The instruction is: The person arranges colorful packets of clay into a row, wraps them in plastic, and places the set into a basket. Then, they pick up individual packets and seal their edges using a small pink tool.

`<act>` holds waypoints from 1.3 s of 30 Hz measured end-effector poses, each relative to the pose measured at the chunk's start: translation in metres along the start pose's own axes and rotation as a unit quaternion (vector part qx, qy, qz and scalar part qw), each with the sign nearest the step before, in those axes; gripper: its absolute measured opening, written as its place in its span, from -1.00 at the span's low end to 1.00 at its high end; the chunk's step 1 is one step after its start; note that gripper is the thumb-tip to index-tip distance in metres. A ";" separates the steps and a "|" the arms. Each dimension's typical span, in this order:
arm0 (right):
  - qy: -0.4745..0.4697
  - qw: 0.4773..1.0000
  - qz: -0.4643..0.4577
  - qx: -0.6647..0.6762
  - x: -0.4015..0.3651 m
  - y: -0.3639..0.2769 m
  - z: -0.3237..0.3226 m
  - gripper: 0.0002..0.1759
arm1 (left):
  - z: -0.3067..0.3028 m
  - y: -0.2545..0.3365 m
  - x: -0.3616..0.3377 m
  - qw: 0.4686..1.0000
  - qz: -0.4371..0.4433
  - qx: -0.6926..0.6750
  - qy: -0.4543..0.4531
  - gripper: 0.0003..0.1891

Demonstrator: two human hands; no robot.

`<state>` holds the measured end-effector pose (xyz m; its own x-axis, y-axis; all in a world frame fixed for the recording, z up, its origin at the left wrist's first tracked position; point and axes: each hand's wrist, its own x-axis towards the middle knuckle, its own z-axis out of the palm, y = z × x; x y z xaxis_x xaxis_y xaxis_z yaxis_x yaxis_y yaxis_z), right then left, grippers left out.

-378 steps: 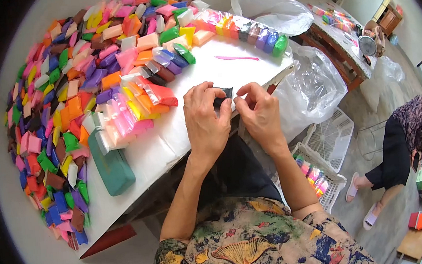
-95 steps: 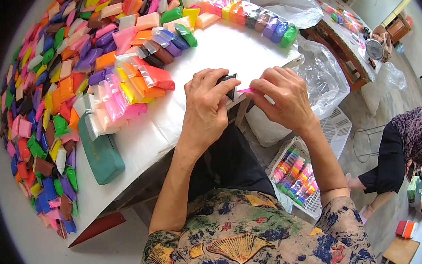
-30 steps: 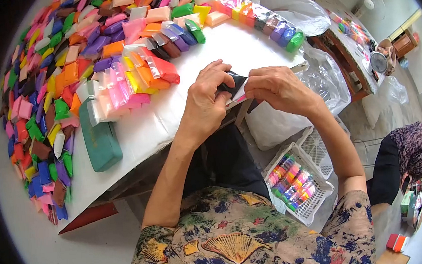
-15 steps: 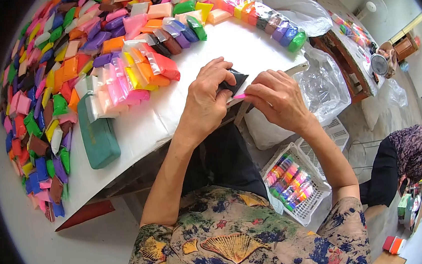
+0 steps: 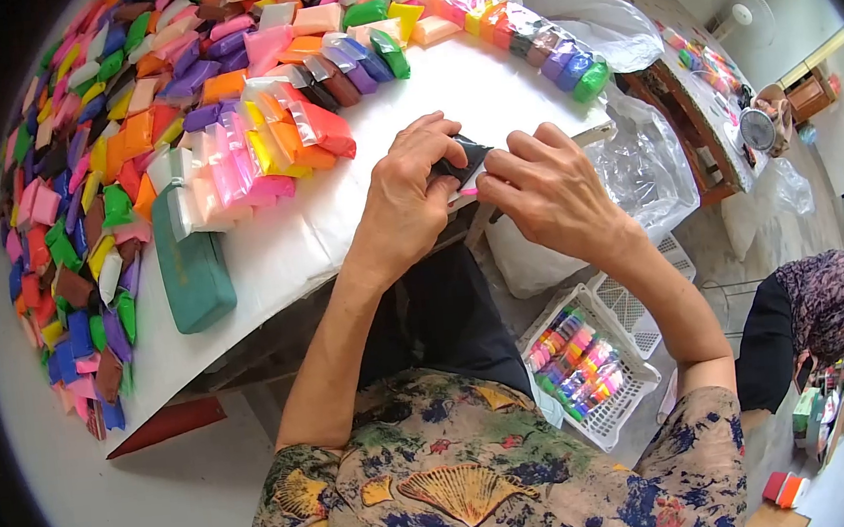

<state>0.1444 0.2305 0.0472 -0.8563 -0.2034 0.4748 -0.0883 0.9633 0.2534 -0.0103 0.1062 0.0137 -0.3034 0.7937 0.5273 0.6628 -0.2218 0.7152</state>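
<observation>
My left hand [image 5: 411, 189] is closed on a small black plastic packet [image 5: 470, 155], thumb below and fingers above, at the table's front edge. My right hand [image 5: 551, 187] is closed too, its curled fingers against the right side of the packet. A small pink piece [image 5: 469, 191] shows by the right fingertips; what they pinch is mostly hidden. Left of the hands lies a row of coloured packets [image 5: 281, 140], pink, yellow, orange and red among them, with a green oblong case [image 5: 194, 273] beside it.
A large heap of coloured packets [image 5: 108, 120] covers the table's left and back. A clear-wrapped roll of packets [image 5: 523, 39] lies at the back right, near clear plastic bags [image 5: 639, 164]. Below stands a white crate [image 5: 612, 432] holding packets. Another person [image 5: 799, 331] bends at the right.
My right hand has shifted slightly left and its fingers have curled in closer to the black packet. My left hand keeps its hold nearly in place.
</observation>
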 end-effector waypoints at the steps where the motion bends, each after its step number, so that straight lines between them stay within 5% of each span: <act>1: -0.009 1.000 -0.008 0.005 0.003 0.002 -0.002 -0.93 | 0.001 0.000 0.000 1.000 0.003 -0.009 0.004 -0.80; 15: -0.108 0.990 -0.012 0.091 0.013 0.024 -0.010 -0.92 | 0.000 -0.002 0.000 1.000 -0.004 -0.017 -0.004 -0.77; 24: 0.012 0.990 0.116 0.074 -0.022 0.006 -0.017 -0.87 | 0.000 -0.001 0.000 1.000 0.003 0.001 -0.001 -0.79; 39: 0.141 0.967 0.198 0.070 -0.027 -0.015 0.009 -0.81 | 0.000 0.001 0.000 1.000 0.008 0.001 0.008 -0.78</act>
<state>0.1644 0.2232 0.0235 -0.6655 0.1666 0.7276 0.1343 0.9856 -0.1029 -0.0095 0.1058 0.0142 -0.3048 0.7806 0.5457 0.6681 -0.2330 0.7066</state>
